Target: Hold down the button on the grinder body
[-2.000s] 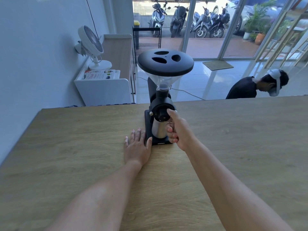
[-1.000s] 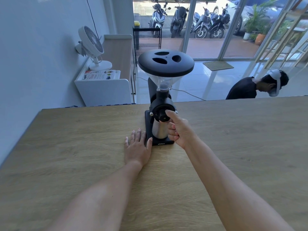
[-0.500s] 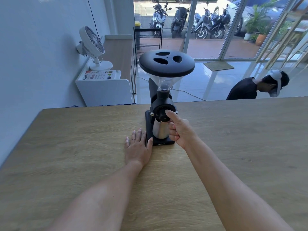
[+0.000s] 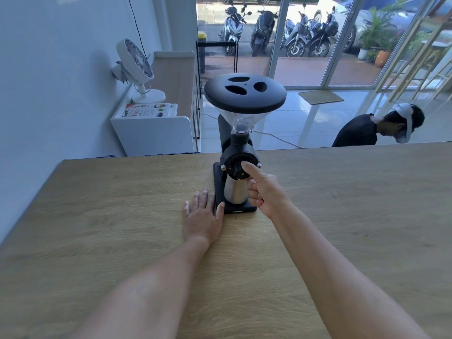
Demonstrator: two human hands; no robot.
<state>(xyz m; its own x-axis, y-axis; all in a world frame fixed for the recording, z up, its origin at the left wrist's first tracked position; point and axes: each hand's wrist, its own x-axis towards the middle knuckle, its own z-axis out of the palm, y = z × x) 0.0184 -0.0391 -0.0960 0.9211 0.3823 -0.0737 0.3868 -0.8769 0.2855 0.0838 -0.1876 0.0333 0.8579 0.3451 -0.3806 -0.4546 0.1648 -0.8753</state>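
Note:
A black coffee grinder with a clear hopper and a wide black lid stands on the wooden table. A steel cup sits on its base under the round black dial. My right hand has its fingers curled round the right side of the steel cup, and its thumb reaches up onto the dial's face. My left hand lies flat on the table just left of the grinder's base, thumb against the base edge.
Beyond the table's far edge a person in a dark shirt with a white headset bends down. A white cabinet with a fan stands at the left wall. Glass doors show parked scooters outside.
My right thumb has crept slightly further left onto the dial's face. My left hand and the grinder stay where they were.

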